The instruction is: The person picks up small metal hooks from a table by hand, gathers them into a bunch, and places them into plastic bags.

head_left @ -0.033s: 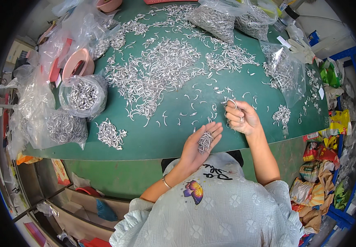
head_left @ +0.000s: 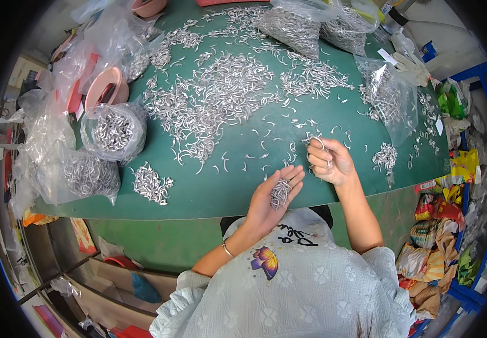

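Note:
My left hand (head_left: 266, 200) is turned palm up near the table's front edge, its fingers stretched out. A small heap of curved silver metal pieces (head_left: 279, 194) rests in its palm. To the right, my right hand (head_left: 331, 161) is raised over the table with its fingers curled. Between thumb and forefinger it pinches one curved silver metal piece (head_left: 318, 141); whether more lie inside the fingers is hidden. Beyond both hands, a wide spread of similar metal pieces (head_left: 221, 93) covers the middle of the green table (head_left: 198, 194).
Clear plastic bags of metal pieces stand at left (head_left: 114, 129), far (head_left: 291, 31) and right (head_left: 387, 93). Small piles lie at front left (head_left: 152, 183) and right (head_left: 386, 158). A pink basin (head_left: 108, 84) sits at left. Blue shelving (head_left: 480, 225) with colourful packages is beyond the right edge.

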`<state>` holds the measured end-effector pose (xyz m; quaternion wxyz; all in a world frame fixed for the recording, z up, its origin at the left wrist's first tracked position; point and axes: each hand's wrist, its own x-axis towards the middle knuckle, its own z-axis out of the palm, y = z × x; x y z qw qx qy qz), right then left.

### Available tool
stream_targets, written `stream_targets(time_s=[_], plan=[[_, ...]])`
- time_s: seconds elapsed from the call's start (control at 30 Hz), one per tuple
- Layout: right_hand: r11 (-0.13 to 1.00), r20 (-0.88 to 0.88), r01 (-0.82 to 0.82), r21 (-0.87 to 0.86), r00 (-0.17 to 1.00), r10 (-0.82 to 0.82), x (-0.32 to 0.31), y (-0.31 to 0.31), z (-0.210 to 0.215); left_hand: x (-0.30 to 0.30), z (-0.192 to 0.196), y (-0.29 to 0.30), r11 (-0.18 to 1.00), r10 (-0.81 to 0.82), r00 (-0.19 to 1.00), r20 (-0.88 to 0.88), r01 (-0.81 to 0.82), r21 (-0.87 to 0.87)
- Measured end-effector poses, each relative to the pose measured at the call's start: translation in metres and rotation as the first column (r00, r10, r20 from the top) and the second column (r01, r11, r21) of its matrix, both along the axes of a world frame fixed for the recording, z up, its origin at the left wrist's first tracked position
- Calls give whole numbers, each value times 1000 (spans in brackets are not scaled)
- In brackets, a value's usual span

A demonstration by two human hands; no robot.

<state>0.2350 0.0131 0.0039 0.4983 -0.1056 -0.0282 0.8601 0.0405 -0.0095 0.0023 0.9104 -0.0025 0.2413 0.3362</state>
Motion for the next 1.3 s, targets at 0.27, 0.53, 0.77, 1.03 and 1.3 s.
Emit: stream_targets(time_s=[0.27, 0.53, 0.77, 1.03, 1.3], plan=[[979, 431, -56, 197, 902, -35, -10, -12, 20, 8, 8, 5, 998, 68, 997, 48, -68, 9], [981, 28, 95, 166, 994, -101, -12, -17, 1, 7, 12, 6, 995, 93, 984, 152, -84, -62], [969, -146, 183, 166, 976, -160, -17, -17, 7, 7, 13, 4, 990, 128, 960, 249, -110, -84], [950, -378, 300, -82, 873, -309, -25, -17, 7, 6, 15, 4, 988, 149, 950, 273, -131, -85], [894, 925, -291, 341, 273, -264, -45, -19, 57, -1, 5, 4, 999, -31, 997, 68, 33, -31]])
